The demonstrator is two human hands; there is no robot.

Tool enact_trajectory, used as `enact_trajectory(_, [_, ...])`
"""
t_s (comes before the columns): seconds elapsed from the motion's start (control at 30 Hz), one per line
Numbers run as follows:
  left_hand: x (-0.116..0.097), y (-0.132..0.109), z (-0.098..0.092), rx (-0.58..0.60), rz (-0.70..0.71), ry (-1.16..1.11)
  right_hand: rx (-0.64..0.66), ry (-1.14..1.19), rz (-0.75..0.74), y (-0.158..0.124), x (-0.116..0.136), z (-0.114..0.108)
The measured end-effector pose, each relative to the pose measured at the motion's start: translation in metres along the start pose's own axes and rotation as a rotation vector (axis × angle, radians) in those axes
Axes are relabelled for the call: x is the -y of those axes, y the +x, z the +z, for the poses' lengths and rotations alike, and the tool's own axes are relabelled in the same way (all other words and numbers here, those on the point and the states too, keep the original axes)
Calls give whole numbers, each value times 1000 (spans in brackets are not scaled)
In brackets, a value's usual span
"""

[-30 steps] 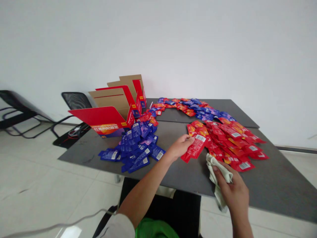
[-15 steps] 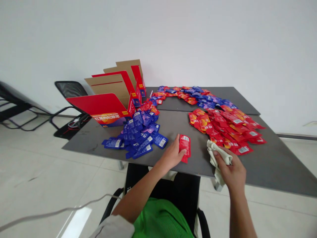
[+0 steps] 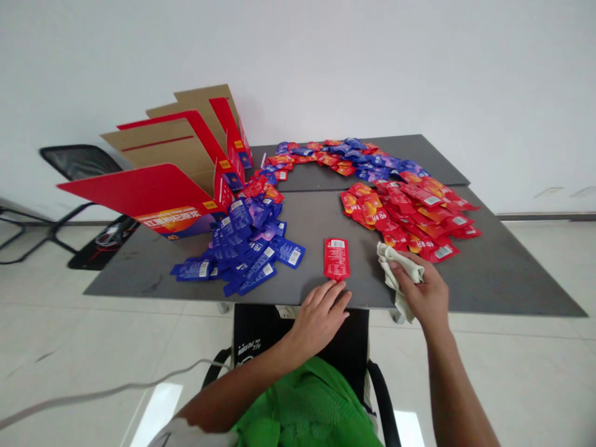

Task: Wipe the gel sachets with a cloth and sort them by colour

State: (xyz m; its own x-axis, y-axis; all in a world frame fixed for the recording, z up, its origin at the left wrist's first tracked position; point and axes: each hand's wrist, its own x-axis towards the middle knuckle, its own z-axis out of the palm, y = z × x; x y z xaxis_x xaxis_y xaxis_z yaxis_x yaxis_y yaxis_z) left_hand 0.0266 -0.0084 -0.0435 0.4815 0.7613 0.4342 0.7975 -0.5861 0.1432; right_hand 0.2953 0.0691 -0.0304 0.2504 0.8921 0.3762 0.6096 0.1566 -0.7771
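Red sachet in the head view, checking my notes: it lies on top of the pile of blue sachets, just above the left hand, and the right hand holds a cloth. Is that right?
Not quite. The head view shows the red sachet on the bare grey tabletop, apart from the pile of blue sachets. It is still just above the left hand, and the right hand holds the cloth.

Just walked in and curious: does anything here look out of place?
One red sachet lies alone on the grey table, just beyond the left hand, while the other red sachets sit heaped to its right.

Red sachet (image 3: 336,259) now released, L hand (image 3: 320,321) just below it
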Motion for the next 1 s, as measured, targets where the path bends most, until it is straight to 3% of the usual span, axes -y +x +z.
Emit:
enact_trajectory(0.13, [7, -6, 6, -29, 59, 18, 59, 61, -71, 15, 17, -7])
enact_trajectory(0.23, [10, -8, 8, -59, 85, 28, 90, 42, -323, 30, 43, -2])
enact_trajectory(0.3, [11, -10, 10, -67, 93, 32, 238, 0, -540, 36, 58, 9])
enact_trajectory(0.37, [11, -11, 12, -70, 92, 38, 472, -75, -747, 37, 65, 25])
enact_trajectory(0.47, [12, -11, 15, -93, 81, 35, 678, -177, -910, 38, 59, 51])
enact_trajectory(0.63, [11, -11, 14, -92, 70, 1, 615, -249, -872, 73, 45, 84])
enact_trajectory(0.8, [11, -10, 13, -55, 53, -27, 558, -353, -835, 121, 58, 95])
enact_trajectory(0.93, [10, -10, 11, -39, 38, -39, 432, -301, -814, 106, 73, 72])
enact_trajectory(1.0, [10, -10, 11, -35, 39, -39, 515, -268, -877, 80, 75, 57])
